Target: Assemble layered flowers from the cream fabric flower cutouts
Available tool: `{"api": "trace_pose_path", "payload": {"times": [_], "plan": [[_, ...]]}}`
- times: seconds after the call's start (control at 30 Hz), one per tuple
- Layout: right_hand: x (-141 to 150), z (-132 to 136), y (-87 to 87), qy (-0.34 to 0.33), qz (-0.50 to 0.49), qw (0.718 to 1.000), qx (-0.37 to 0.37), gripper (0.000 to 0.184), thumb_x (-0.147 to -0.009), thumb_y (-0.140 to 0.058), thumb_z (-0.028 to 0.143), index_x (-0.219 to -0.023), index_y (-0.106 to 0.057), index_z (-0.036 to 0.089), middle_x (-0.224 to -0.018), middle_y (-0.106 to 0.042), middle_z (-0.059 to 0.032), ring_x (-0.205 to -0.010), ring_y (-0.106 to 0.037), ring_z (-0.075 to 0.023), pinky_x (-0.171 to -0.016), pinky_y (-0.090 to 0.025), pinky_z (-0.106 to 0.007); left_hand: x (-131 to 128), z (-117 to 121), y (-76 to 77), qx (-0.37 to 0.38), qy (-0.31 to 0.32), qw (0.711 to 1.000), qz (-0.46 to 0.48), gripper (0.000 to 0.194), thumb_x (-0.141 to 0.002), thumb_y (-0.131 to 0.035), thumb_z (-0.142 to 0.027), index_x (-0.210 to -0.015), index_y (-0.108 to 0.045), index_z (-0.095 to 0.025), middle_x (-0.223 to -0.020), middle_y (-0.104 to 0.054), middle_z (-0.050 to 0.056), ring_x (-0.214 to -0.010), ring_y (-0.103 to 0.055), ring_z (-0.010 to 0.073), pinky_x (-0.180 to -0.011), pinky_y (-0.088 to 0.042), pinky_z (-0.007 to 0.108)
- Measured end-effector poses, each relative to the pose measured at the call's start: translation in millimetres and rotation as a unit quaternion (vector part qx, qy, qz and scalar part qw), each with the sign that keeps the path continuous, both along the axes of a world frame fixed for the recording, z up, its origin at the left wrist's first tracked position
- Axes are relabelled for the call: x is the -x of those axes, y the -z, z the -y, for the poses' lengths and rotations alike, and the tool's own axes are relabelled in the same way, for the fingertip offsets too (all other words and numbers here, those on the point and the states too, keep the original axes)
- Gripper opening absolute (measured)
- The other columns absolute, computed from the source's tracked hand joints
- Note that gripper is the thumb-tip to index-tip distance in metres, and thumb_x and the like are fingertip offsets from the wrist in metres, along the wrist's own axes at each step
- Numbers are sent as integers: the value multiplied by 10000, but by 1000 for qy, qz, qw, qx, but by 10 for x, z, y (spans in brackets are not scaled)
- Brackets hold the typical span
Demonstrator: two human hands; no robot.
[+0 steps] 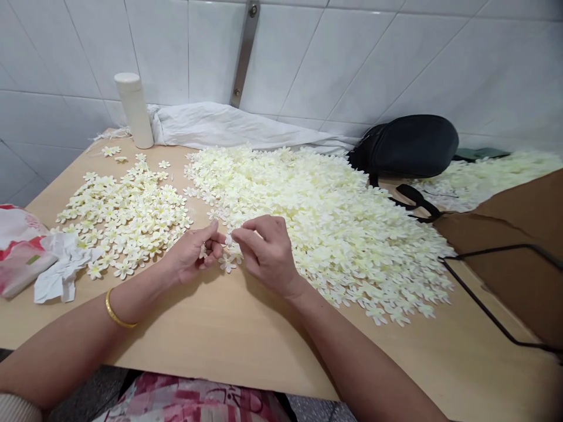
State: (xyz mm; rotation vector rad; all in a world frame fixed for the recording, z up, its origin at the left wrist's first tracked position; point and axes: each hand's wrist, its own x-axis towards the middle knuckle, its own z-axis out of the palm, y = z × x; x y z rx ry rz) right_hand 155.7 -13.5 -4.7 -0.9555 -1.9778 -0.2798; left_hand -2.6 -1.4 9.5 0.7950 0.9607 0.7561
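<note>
My left hand (196, 253) is closed, thumb up and fingers curled, with a small pale artificial flower (203, 252) partly showing in it. Facing it, my right hand (269, 253) pinches thumb and forefinger together; what lies between those tips is too small to make out. Just below the fingertips, a loose white flower (227, 263) rests on the table. A large heap of white flower heads (308, 199) spreads beyond and right of my right hand. To the left of my left hand lies a smaller pile of flowers with yellowish centres (136, 211).
A white bottle (135, 111) and a white cloth (211, 125) stand along the tiled wall. Crumpled paper (64, 266) and a red-and-white plastic bag (20, 249) lie at left. A black case (413, 146) and brown cardboard (519, 252) occupy the right of the table (211, 328).
</note>
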Motion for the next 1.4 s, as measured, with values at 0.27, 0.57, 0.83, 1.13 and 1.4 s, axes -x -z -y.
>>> {"api": "trace_pose_path", "payload": {"times": [0.27, 0.57, 0.83, 1.13, 1.4], "plan": [[18, -25, -6, 30, 10, 997, -63, 124, -820, -517, 93, -745, -530, 191, -670, -577, -14, -659, -512, -138, -665, -348, -298, 35, -14, 11, 57, 45, 997, 16, 305, -764, -601, -409, -726, -577, -107, -485, -487, -10, -345, -319, 32, -345, -171, 156], [24, 1, 21, -54, -8, 998, -34, 123, -815, -492, 89, -810, -570, 184, -726, -589, -40, -704, -527, -154, -690, -386, -324, 33, 2, -65, 46, 39, 997, 57, 175, -690, -650, -170, -605, -505, -120, -490, -500, -13, -364, -350, 19, -361, -199, 137], [-35, -13, -80, -87, -222, 915, 326, 198, -859, -484, 294, -769, -615, 176, -764, -618, -35, -737, -565, -146, -687, -429, -281, 13, 29, -19, -75, 39, 995, -44, 283, -700, -674, -320, -580, -508, -125, -512, -519, -22, -368, -373, 18, -365, -229, 155], [20, 5, -93, -46, -231, 898, 372, 211, -808, -510, 290, -631, -531, 178, -599, -539, 17, -597, -477, -112, -585, -368, -241, 32, 6, -5, -65, 56, 996, -5, 321, -712, -650, -399, -588, -564, -116, -530, -543, 7, -391, -394, 35, -370, -230, 169], [64, 43, -90, -77, -182, 938, 283, 194, -827, -493, 246, -644, -520, 186, -616, -538, 4, -614, -489, -125, -618, -387, -270, -14, 31, -46, -71, 10, 994, -86, 165, -659, -641, -197, -551, -536, -131, -464, -509, -17, -361, -365, 36, -379, -234, 180]]}}
